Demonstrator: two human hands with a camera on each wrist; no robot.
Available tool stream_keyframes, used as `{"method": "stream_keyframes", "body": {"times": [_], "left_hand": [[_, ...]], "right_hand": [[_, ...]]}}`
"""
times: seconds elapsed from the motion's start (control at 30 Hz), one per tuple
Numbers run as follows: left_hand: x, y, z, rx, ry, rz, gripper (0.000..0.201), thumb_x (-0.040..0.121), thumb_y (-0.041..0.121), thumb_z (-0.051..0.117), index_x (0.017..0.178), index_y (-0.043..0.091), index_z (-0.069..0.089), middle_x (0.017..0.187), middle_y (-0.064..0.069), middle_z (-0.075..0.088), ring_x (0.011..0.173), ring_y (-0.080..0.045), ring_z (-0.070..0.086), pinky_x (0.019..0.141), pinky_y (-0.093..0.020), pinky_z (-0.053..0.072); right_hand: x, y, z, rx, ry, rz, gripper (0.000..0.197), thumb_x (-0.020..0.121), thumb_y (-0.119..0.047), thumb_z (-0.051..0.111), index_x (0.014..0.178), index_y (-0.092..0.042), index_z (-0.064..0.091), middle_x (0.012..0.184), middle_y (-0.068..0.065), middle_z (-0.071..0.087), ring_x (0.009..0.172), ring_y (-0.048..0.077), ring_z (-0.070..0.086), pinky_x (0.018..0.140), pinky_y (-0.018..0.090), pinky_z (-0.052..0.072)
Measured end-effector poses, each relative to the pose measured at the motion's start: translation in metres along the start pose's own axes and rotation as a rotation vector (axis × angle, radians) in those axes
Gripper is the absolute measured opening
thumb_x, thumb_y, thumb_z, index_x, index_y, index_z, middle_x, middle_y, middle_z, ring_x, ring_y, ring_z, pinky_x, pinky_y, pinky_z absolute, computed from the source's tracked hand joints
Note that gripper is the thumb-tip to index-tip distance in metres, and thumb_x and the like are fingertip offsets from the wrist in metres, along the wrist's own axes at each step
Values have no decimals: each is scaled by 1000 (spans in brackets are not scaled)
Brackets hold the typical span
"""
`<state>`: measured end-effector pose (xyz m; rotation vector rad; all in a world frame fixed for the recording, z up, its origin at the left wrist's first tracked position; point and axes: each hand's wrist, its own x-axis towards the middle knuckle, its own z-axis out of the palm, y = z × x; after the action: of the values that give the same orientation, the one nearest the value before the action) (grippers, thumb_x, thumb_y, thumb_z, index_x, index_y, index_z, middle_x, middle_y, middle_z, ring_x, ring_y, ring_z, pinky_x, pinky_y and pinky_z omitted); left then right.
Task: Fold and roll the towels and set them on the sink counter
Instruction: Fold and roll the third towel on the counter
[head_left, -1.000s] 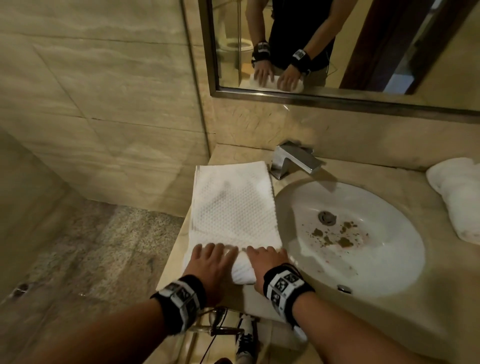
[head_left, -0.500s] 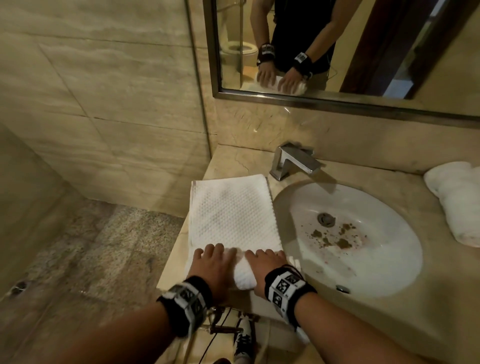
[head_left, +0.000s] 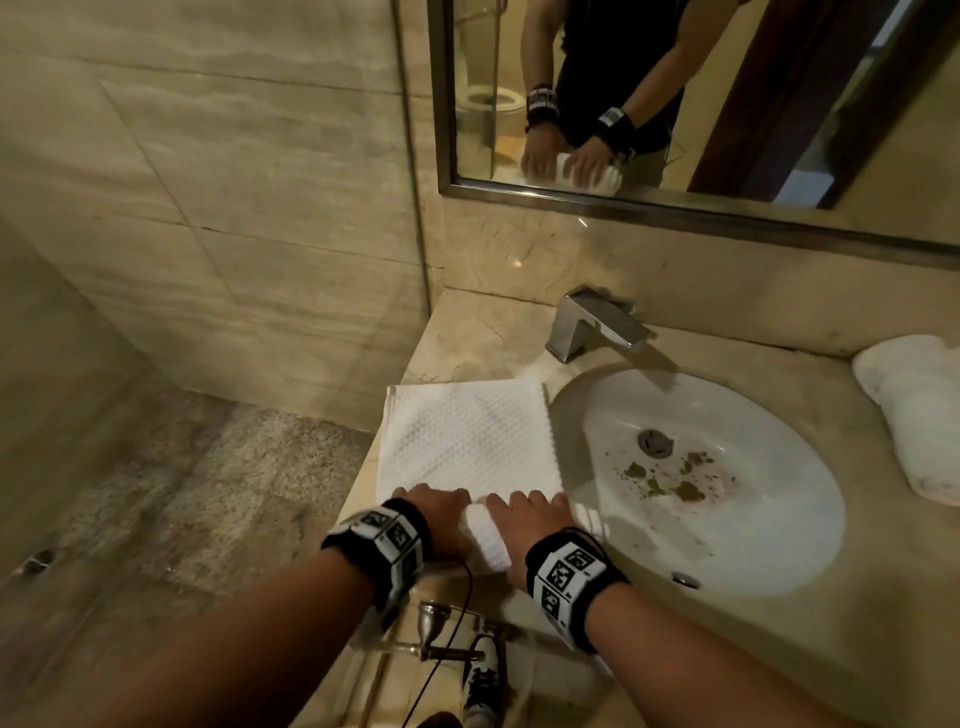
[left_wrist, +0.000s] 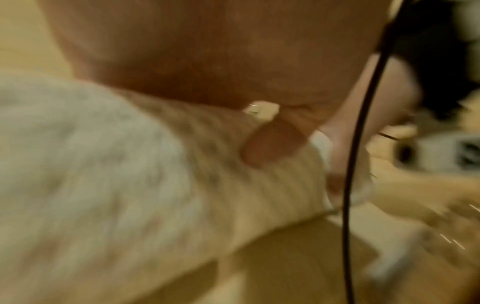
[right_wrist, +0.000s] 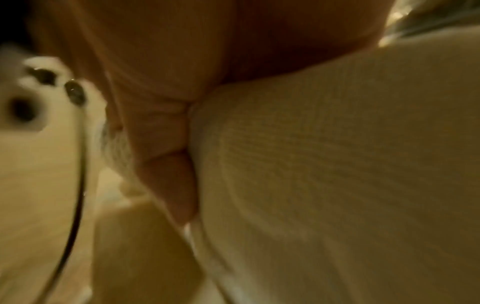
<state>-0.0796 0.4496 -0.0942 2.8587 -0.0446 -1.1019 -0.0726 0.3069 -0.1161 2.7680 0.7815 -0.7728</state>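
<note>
**Second towel part-rolled beside the basin**

Head view: the left hand (head_left: 434, 522) and right hand (head_left: 535, 525) curl over the started roll of a white waffle-weave towel (head_left: 467, 436), whose flat remainder lies on the marble sink counter (head_left: 483, 327), left of the oval basin (head_left: 779, 545). A rolled towel (head_left: 924, 415) already sits at far right; roughly half the rolling looks left.

Left wrist view: blurred; a thumb presses into ribbed cloth.

Right wrist view: the thumb is tucked against the plump, ribbed roll.
</note>
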Motion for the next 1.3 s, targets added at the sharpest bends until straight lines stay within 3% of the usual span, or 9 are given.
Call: {"method": "stream_keyframes", "body": {"times": [0.1,0.23,0.4,0.5,0.73,0.9,1.03,1.17,1.3], "left_hand": [[-14,9,31,147,268,42,88,70,63,58,142,27,21,137,-7,37,124,-31,35,105,-50,26],[-24,8,66,361,285,126,95,73,37,68,144,32,5,140,-15,31,125,-36,30,108,-56,18],[0,9,31,154,231,168,80,67,64,65,133,30,35,130,-1,51,119,-27,45,104,-47,30],[14,8,9,194,88,159,77,69,59,65,135,29,38,130,0,54,120,-26,48,104,-47,32],[-11,12,38,298,320,263,100,67,51,67,143,34,4,139,-9,32,124,-32,34,106,-50,26],[-14,9,50,397,250,270,99,70,39,72,142,34,5,132,-13,44,115,-34,43,99,-48,32],[6,21,7,161,43,239,71,77,41,69,139,35,34,133,-2,53,122,-27,50,104,-41,37],[23,25,-3,193,-171,193,64,84,37,67,140,24,40,143,-6,46,129,-26,45,105,-36,33],[5,15,16,190,146,234,91,69,67,60,143,35,20,143,-2,39,128,-28,38,106,-48,31]], "right_hand": [[-1,7,-6,147,-104,-1,77,76,-35,69,141,-23,29,132,7,54,118,30,54,99,43,43],[-1,19,-11,54,-320,-43,106,55,-55,77,144,-25,28,139,6,50,117,27,55,91,39,51],[-16,2,9,-20,-49,10,95,74,-44,69,147,-21,13,140,12,39,125,33,42,101,49,34],[-17,-6,18,-57,-21,77,105,74,-36,74,150,-21,2,140,16,35,124,35,40,101,52,32],[-11,25,7,268,-150,5,100,61,-43,78,143,-24,25,126,5,56,108,26,59,88,39,52],[-10,31,7,212,-301,-22,115,50,-55,78,146,-29,19,137,4,52,115,25,55,95,42,49],[-21,21,16,95,-100,47,114,60,-56,77,146,-31,7,144,8,36,129,33,39,104,50,32],[-26,17,19,-5,-34,69,105,68,-43,77,146,-27,9,140,11,40,127,33,39,103,51,28],[-22,29,15,167,-81,39,99,64,-46,79,141,-26,20,127,6,54,116,29,52,98,46,39]]}}
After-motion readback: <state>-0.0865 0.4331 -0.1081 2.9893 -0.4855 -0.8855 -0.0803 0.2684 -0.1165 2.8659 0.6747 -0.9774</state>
